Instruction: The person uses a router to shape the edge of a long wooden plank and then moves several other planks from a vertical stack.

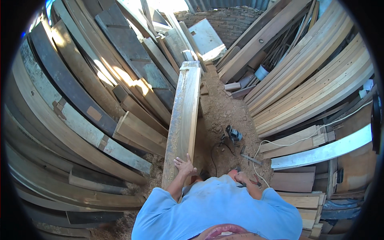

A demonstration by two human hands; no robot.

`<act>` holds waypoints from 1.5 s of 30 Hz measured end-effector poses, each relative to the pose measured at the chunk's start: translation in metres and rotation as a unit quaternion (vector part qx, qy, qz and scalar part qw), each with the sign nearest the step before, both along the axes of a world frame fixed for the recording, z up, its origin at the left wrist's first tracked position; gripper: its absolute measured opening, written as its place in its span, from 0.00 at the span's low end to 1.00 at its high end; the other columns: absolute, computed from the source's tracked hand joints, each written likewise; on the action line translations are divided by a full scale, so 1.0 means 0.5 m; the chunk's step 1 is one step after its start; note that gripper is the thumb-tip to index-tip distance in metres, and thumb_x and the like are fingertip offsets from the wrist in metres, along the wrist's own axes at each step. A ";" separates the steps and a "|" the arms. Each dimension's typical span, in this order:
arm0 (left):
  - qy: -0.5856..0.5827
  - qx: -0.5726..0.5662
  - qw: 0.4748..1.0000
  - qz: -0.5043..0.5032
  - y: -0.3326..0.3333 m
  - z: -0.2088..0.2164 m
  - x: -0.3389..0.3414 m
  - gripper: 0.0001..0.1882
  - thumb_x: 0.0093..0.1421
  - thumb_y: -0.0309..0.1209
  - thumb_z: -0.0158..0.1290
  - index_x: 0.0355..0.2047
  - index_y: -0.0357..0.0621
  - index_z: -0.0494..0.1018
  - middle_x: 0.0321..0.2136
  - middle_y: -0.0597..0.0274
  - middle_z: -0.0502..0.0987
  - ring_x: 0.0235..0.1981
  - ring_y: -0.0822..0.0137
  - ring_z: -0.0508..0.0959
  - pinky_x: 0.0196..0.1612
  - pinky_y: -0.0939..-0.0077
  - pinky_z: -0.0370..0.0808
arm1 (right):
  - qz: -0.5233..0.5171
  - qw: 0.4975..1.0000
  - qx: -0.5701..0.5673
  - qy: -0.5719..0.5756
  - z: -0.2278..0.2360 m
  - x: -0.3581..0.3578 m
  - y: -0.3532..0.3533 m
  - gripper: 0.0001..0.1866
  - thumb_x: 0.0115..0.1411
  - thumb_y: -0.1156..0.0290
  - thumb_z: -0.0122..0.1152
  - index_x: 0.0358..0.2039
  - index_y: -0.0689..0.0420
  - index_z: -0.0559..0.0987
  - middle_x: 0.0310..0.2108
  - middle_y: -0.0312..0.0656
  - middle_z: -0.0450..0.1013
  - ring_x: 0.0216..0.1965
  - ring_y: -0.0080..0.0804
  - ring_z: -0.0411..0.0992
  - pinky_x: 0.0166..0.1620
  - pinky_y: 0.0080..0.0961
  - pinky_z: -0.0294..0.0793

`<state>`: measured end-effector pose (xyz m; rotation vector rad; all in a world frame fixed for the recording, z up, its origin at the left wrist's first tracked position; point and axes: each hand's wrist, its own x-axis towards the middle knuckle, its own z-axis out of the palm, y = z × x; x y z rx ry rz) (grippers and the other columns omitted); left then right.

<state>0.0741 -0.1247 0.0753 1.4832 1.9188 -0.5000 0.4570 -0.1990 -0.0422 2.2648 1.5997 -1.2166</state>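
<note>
A long wooden board [189, 116] lies lengthwise on a narrow, sawdust-strewn bench [171, 138] in front of me. My left hand [185, 165] rests on the board's near end, its fingers spread. Lower right, my right hand [241, 177] is beside my leg with its fingers curled. Something dark shows just under it, but I cannot make out what it holds. On the ground right of the bench lies a blue-grey corded power tool [233, 134]. A metal square [251, 159] lies nearer my right hand.
Stacked planks [316, 88] line the right side, and more long boards [76, 116] lean along the left. A pale cord [288, 145] runs across the right-hand timber. Wood shavings cover the ground [224, 106]. A brick wall [226, 24] stands at the back, near a white bucket [261, 73].
</note>
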 end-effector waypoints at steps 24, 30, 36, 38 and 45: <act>0.035 0.102 0.994 -0.033 0.291 -0.067 0.002 0.56 0.58 0.52 0.55 0.74 0.39 0.35 0.67 0.11 0.35 0.69 0.17 0.35 0.71 0.34 0.31 | -0.076 0.997 -0.007 0.030 -0.091 0.125 0.038 0.19 0.64 0.57 0.56 0.34 0.61 0.83 0.36 0.53 0.78 0.42 0.50 0.77 0.46 0.46 0.74; 0.114 0.156 0.981 0.026 0.404 -0.085 0.085 0.66 0.50 0.49 0.63 0.75 0.51 0.27 0.68 0.16 0.32 0.70 0.19 0.37 0.69 0.30 0.40 | -0.290 0.941 -0.123 0.126 -0.118 0.188 0.200 0.15 0.65 0.58 0.57 0.32 0.57 0.83 0.25 0.44 0.77 0.26 0.34 0.76 0.29 0.35 0.74; 0.160 0.186 0.967 0.061 0.391 -0.087 0.078 0.68 0.44 0.37 0.67 0.75 0.55 0.30 0.70 0.22 0.36 0.71 0.25 0.41 0.70 0.34 0.42 | -0.440 0.854 -0.115 0.253 -0.327 0.205 0.386 0.10 0.66 0.62 0.58 0.41 0.54 0.79 0.24 0.36 0.74 0.20 0.24 0.72 0.20 0.24 0.72; 0.151 0.190 0.969 0.046 0.414 -0.084 0.076 0.68 0.42 0.36 0.66 0.75 0.51 0.31 0.70 0.22 0.36 0.71 0.25 0.41 0.70 0.34 0.42 | -0.433 0.848 -0.156 0.265 -0.377 0.215 0.445 0.14 0.66 0.62 0.60 0.49 0.52 0.76 0.29 0.34 0.74 0.23 0.23 0.72 0.22 0.22 0.73; 0.155 0.217 0.963 -0.018 0.392 -0.119 0.057 0.69 0.39 0.41 0.65 0.75 0.45 0.33 0.69 0.19 0.41 0.70 0.24 0.44 0.71 0.41 0.43 | -0.526 0.772 -0.180 0.309 -0.497 0.196 0.589 0.35 0.65 0.51 0.62 0.64 0.62 0.66 0.54 0.49 0.72 0.52 0.44 0.74 0.56 0.43 0.74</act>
